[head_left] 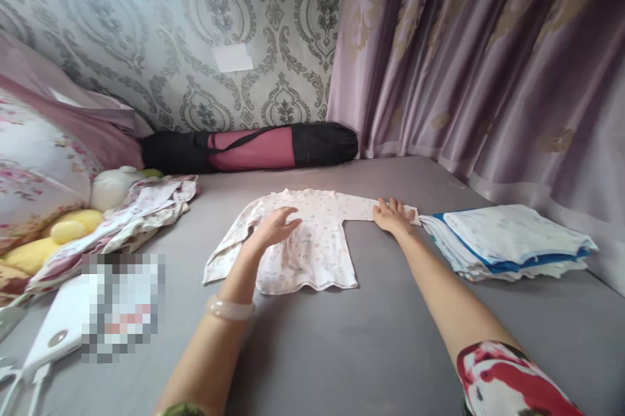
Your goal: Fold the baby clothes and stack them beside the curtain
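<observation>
A small white long-sleeved shirt (312, 240) with a faint print lies spread on the grey bed sheet (312, 344). Its right-hand sleeve reaches straight out to the side, while the left-hand one slants down toward me. My right hand (392, 214) rests flat on the outstretched sleeve near the cuff, fingers spread. Over the left part of the shirt's body is my left hand (278, 227), its fingers loosely curved and apart, holding nothing. Whether it touches the cloth I cannot tell. A pale bangle (230, 308) circles my left wrist.
A stack of folded clothes (512, 237) sits at the right, close to the sleeve's cuff. Along the wall lies a black and pink long bag (254, 148). Rumpled printed cloth (156, 204), a yellow plush toy (68, 234) and a white device with cables (66, 318) are at left.
</observation>
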The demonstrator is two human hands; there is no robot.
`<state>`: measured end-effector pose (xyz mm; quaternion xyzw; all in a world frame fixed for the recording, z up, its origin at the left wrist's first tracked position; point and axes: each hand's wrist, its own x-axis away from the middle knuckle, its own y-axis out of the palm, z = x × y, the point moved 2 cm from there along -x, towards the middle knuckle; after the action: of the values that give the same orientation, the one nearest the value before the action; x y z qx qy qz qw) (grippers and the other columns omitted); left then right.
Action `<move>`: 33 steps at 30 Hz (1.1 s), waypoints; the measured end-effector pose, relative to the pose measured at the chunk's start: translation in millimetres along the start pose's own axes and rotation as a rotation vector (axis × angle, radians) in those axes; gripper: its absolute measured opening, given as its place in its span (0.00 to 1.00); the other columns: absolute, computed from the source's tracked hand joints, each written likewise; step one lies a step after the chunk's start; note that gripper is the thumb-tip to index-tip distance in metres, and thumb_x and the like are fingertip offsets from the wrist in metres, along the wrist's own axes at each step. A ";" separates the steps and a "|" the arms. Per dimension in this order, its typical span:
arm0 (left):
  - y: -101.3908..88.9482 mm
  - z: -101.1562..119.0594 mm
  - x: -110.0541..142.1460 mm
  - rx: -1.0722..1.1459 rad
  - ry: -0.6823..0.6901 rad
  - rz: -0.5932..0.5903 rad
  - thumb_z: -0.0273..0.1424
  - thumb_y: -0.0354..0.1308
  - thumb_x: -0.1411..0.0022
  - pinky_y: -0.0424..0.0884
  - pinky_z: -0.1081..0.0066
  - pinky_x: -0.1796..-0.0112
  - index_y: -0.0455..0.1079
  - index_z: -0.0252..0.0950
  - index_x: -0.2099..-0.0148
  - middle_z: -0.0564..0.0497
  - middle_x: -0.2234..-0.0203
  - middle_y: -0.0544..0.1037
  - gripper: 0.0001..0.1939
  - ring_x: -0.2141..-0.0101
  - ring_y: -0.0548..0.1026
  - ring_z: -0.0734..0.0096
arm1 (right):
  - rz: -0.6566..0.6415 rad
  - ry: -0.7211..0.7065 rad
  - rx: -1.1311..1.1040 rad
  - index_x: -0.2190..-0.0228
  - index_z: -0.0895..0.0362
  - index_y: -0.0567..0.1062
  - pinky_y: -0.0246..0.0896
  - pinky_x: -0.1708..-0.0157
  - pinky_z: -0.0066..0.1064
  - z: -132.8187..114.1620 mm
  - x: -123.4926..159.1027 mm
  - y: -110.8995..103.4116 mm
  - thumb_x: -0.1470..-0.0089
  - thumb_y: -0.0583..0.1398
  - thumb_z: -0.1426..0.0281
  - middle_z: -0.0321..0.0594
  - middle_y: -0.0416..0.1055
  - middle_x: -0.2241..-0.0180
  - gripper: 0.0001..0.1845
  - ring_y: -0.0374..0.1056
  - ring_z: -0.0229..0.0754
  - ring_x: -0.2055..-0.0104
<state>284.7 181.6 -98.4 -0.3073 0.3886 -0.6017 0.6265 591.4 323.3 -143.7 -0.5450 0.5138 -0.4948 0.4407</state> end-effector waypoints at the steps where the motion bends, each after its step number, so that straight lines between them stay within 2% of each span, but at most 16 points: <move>1: -12.7 -10.0 13.7 0.005 -0.078 0.054 0.43 0.50 0.37 0.69 0.67 0.53 0.71 0.36 0.46 0.44 0.49 0.76 0.23 0.56 0.76 0.61 | 0.032 -0.010 0.008 0.35 0.57 0.54 0.27 0.38 0.62 -8.4 1.5 -0.6 0.36 0.40 0.63 0.51 0.43 0.32 0.30 0.37 0.56 0.31; 3: -32.0 -29.6 36.3 0.011 -0.248 0.125 0.43 0.49 0.38 0.70 0.65 0.55 0.72 0.36 0.47 0.44 0.54 0.78 0.23 0.59 0.76 0.60 | 0.118 -0.104 0.021 0.36 0.63 0.55 0.28 0.36 0.57 -34.4 9.4 -0.9 0.37 0.41 0.67 0.54 0.45 0.32 0.30 0.38 0.53 0.31; 5: -43.0 -46.3 51.3 0.017 -0.372 0.174 0.43 0.49 0.38 0.69 0.65 0.55 0.72 0.35 0.47 0.44 0.56 0.79 0.23 0.58 0.76 0.59 | 0.161 -0.286 0.012 0.36 0.65 0.55 0.28 0.35 0.53 -70.0 23.6 1.6 0.37 0.41 0.68 0.52 0.45 0.32 0.31 0.39 0.50 0.31; 8: -48.0 -64.7 61.7 0.031 -0.476 0.203 0.42 0.49 0.39 0.68 0.65 0.55 0.72 0.33 0.48 0.41 0.55 0.79 0.24 0.56 0.76 0.57 | 0.103 -0.539 -0.015 0.35 0.65 0.53 0.24 0.34 0.48 -126.2 48.1 8.3 0.36 0.41 0.67 0.49 0.46 0.32 0.31 0.38 0.47 0.30; 10: -48.3 -73.4 64.6 0.039 -0.510 0.203 0.42 0.49 0.39 0.69 0.65 0.56 0.72 0.32 0.48 0.40 0.56 0.79 0.24 0.56 0.76 0.56 | 0.031 -0.614 -0.041 0.35 0.66 0.53 0.24 0.34 0.46 -156.5 58.6 12.6 0.36 0.41 0.65 0.48 0.46 0.32 0.32 0.37 0.46 0.30; 13: -49.9 -84.6 69.3 0.037 -0.553 0.218 0.41 0.49 0.39 0.68 0.65 0.55 0.72 0.32 0.48 0.39 0.55 0.78 0.24 0.54 0.75 0.56 | -0.013 -0.621 -0.061 0.35 0.67 0.52 0.23 0.34 0.45 -185.8 58.8 17.9 0.35 0.40 0.63 0.49 0.43 0.32 0.33 0.36 0.46 0.30; 17: -55.2 -101.2 79.6 0.042 -0.661 0.197 0.41 0.51 0.40 0.70 0.68 0.59 0.71 0.32 0.48 0.38 0.54 0.78 0.24 0.55 0.76 0.57 | -0.015 -0.521 -0.045 0.34 0.66 0.49 0.26 0.34 0.47 -199.8 41.9 29.0 0.35 0.38 0.59 0.49 0.39 0.31 0.34 0.33 0.47 0.30; 21: -63.0 -113.8 91.7 0.059 -0.785 0.142 0.41 0.54 0.43 0.70 0.71 0.67 0.71 0.33 0.53 0.42 0.64 0.80 0.20 0.64 0.78 0.61 | -0.011 -0.505 -0.015 0.34 0.64 0.48 0.27 0.34 0.49 -200.0 30.6 39.3 0.35 0.37 0.58 0.47 0.36 0.30 0.35 0.30 0.48 0.30; 25: -68.6 -114.1 98.9 0.026 -0.840 -0.021 0.40 0.59 0.49 0.66 0.72 0.74 0.71 0.37 0.66 0.48 0.76 0.78 0.13 0.71 0.77 0.62 | -0.043 -0.504 -0.011 0.34 0.64 0.48 0.28 0.34 0.49 -200.4 28.9 38.8 0.35 0.38 0.58 0.46 0.36 0.30 0.35 0.30 0.49 0.30; 28: -69.1 -109.7 101.2 0.024 -0.870 -0.089 0.40 0.63 0.56 0.64 0.73 0.77 0.69 0.38 0.68 0.51 0.77 0.77 0.15 0.75 0.76 0.63 | -0.047 -0.475 -0.006 0.34 0.66 0.49 0.30 0.34 0.50 -208.0 33.3 33.3 0.36 0.40 0.62 0.50 0.37 0.31 0.34 0.32 0.51 0.30; 31: -65.6 -106.1 101.7 0.062 -0.897 -0.092 0.37 0.65 0.61 0.63 0.74 0.77 0.69 0.38 0.64 0.52 0.75 0.77 0.19 0.75 0.75 0.64 | 0.020 -0.561 -0.016 0.35 0.66 0.49 0.27 0.34 0.49 -227.1 44.4 27.7 0.38 0.44 0.67 0.51 0.40 0.31 0.33 0.34 0.50 0.30; 33: -62.1 -105.4 101.3 0.095 -0.911 -0.110 0.34 0.64 0.60 0.63 0.73 0.77 0.70 0.38 0.64 0.52 0.76 0.76 0.17 0.76 0.75 0.64 | 0.012 -0.660 -0.039 0.35 0.65 0.50 0.27 0.34 0.47 -244.8 53.5 27.3 0.38 0.44 0.69 0.50 0.40 0.31 0.32 0.34 0.48 0.30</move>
<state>159.7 84.3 -111.0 -0.5318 0.0286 -0.4547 0.7138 344.2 274.6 -136.2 -0.6813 0.3557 -0.2790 0.5757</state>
